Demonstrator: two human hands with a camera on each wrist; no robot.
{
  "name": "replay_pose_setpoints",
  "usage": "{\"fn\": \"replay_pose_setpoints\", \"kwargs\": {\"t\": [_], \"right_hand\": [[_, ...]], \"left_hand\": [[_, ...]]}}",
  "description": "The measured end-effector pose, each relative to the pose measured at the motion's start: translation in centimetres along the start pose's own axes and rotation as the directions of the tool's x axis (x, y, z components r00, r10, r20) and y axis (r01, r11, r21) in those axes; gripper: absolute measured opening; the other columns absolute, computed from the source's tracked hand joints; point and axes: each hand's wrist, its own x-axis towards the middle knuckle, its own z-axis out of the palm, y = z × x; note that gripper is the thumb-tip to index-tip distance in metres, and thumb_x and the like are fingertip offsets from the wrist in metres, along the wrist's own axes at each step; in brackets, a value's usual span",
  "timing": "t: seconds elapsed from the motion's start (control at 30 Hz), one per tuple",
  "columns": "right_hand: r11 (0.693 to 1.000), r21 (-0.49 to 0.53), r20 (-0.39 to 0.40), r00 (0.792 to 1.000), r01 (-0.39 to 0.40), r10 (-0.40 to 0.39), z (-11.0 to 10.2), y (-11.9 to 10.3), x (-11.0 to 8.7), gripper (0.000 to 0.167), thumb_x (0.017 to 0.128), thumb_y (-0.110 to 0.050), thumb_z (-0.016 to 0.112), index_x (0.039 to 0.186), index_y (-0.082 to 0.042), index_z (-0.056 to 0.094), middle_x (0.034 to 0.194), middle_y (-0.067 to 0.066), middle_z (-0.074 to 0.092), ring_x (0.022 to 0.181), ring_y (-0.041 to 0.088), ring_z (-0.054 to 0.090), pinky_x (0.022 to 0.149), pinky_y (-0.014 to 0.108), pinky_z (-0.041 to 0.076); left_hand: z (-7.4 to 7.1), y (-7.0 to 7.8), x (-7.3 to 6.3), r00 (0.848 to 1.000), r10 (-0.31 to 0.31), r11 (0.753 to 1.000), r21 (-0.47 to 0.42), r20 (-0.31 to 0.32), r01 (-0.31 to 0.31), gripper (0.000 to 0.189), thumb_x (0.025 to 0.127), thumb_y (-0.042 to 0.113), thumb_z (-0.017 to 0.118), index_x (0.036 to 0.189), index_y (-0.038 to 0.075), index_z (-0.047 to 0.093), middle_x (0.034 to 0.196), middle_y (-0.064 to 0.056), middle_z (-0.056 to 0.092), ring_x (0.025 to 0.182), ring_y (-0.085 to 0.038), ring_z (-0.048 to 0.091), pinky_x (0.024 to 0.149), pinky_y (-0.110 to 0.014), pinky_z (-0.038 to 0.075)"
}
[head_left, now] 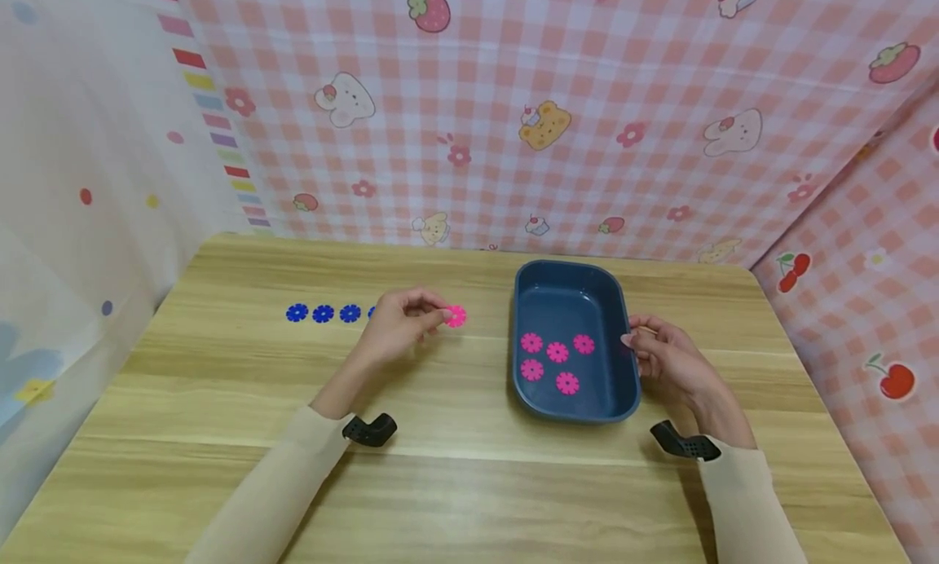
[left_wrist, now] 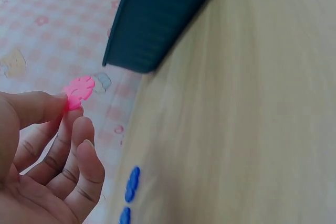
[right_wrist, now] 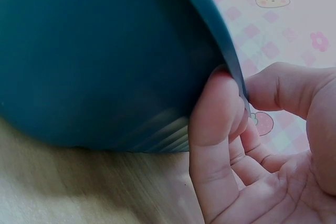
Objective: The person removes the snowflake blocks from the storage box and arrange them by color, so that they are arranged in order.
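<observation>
Between thumb and fingertips my left hand point(head_left: 399, 323) pinches a pink notched disc point(head_left: 456, 316), held above the table left of a dark blue tray. The same pink disc point(left_wrist: 80, 93) shows in the left wrist view. My right hand point(head_left: 671, 356) pinches the right rim of the blue tray point(head_left: 577, 275), thumb on one side of the wall and fingers on the other, as the right wrist view shows. Several pink discs point(head_left: 557, 352) lie flat in the tray's near half. A row of blue notched discs point(head_left: 324, 314) lies left of my left hand, which partly hides the row's right end.
The wooden table point(head_left: 440, 499) carries the tray and the discs. A pink checked cloth point(head_left: 499, 181) hangs along its back edge, and another checked cloth point(head_left: 873, 303) stands at the right. White dotted cloth point(head_left: 88, 140) hangs at the left.
</observation>
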Motion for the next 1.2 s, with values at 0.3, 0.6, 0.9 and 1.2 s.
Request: {"fn": "replay_pose_setpoints", "kwargs": {"t": [0.3, 0.6, 0.9, 1.2], "right_hand": [[1.000, -0.017, -0.009, 1.000, -0.003, 0.003, 0.0, 0.1, 0.1, 0.024, 0.105, -0.017, 0.058, 0.121, -0.006, 0.044, 0.084, -0.008, 0.064, 0.066, 0.006, 0.064, 0.063, 0.022, 0.058], [1.000, 0.009, 0.002, 1.000, -0.002, 0.002, -0.1, 0.1, 0.1, 0.022, 0.105, -0.016, 0.058, 0.120, -0.008, 0.045, 0.085, -0.007, 0.065, 0.068, 0.006, 0.065, 0.065, 0.022, 0.059], [1.000, 0.008, 0.011, 1.000, 0.002, -0.002, 0.0, 0.2, 0.0, 0.022, 0.105, -0.015, 0.058, 0.120, -0.007, 0.044, 0.083, -0.008, 0.065, 0.067, 0.007, 0.065, 0.066, 0.022, 0.060], [1.000, 0.006, 0.006, 1.000, -0.005, 0.005, 0.1, 0.0, 0.0, 0.023, 0.105, -0.015, 0.059, 0.120, -0.007, 0.044, 0.084, -0.007, 0.066, 0.067, 0.007, 0.065, 0.066, 0.023, 0.060]], "left_hand": [[-1.7, -1.7, -0.3, 0.997, -0.077, 0.996, 0.030, -0.015, 0.078, 0.011, 0.096, 0.015, 0.072, 0.106, 0.010, 0.074, 0.092, -0.014, 0.073, 0.070, -0.022, 0.062, 0.055, -0.025, 0.051], [-2.4, -2.6, -0.4, 0.985, -0.169, 0.981, 0.096, 0.016, 0.167, 0.009, 0.094, 0.008, 0.071, 0.103, 0.006, 0.075, 0.085, -0.008, 0.072, 0.069, -0.017, 0.063, 0.055, -0.021, 0.046], [-2.2, -2.3, -0.7, 0.983, -0.181, 0.970, 0.167, 0.009, 0.177, 0.006, 0.094, 0.008, 0.072, 0.097, 0.004, 0.076, 0.080, -0.008, 0.071, 0.066, -0.016, 0.061, 0.057, -0.024, 0.049], [-2.3, -1.9, -1.1, 0.971, -0.237, 0.951, 0.201, -0.015, 0.235, 0.008, 0.095, 0.008, 0.070, 0.097, 0.004, 0.077, 0.077, -0.009, 0.071, 0.059, -0.015, 0.056, 0.051, -0.024, 0.045]]}}
